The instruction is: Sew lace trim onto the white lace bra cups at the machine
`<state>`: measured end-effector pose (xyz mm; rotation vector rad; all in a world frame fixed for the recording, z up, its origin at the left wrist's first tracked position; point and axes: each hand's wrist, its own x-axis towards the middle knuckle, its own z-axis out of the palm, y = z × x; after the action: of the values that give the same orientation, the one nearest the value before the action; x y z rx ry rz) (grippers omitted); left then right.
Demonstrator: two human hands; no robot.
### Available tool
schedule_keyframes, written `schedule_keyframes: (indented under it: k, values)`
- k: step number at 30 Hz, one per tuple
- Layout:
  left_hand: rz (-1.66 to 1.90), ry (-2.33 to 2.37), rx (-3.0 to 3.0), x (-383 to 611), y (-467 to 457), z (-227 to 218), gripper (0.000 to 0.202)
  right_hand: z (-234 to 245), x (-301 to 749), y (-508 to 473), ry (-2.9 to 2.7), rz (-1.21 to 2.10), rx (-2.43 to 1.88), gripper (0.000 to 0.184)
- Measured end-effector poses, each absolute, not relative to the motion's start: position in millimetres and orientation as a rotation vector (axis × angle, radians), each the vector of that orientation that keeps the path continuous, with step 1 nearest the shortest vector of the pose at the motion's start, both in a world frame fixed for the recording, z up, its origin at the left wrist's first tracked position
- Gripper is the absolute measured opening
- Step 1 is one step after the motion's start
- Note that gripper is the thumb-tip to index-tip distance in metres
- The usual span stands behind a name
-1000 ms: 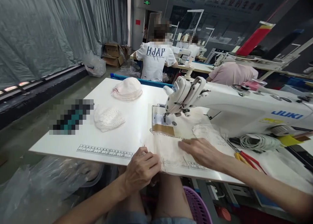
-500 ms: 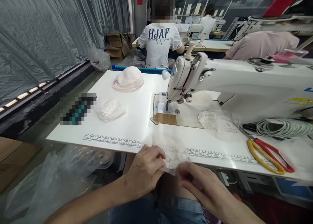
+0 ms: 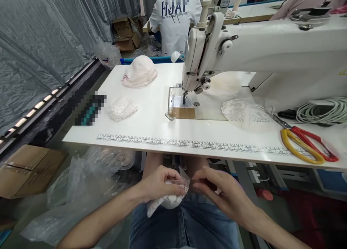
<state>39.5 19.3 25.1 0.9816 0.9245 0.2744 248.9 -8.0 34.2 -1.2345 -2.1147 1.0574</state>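
My left hand is closed on a white lace fabric piece, thumb on top, above my lap and in front of the table edge. A sheer strip of the piece sticks up at its right side. My right hand is just right of that strip, its thumb and fingertips drawn together. What they hold, if anything, is too small to make out. On the table lie a white lace piece and a pale pink, cap-shaped fabric piece. Another lace piece lies right of the needle area.
A white sewing machine stands on the table, which has a printed ruler along its front. Scissors with red and yellow handles lie at the right, near coiled cable. Plastic bags and a carton are at left. A person sits ahead.
Both hands and the lace piece have come back from over the table edge to above my lap. The view has tilted downward. More of the piece now hangs below my left hand.
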Motion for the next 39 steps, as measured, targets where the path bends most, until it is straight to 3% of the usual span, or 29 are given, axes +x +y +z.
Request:
schedule_keyframes:
  k: [21,31,39]
  values:
    - [0.287,1.007,1.072,44,15,18,0.036,20,247,-15,-2.264,1.015,-1.162,0.015]
    - [0.345,1.042,1.171,44,14,11,0.029,11,246,-6,-2.065,1.228,-1.239,0.015]
    - [0.371,1.070,1.295,47,14,11,0.023,15,239,-9,-2.099,1.111,-1.266,0.009]
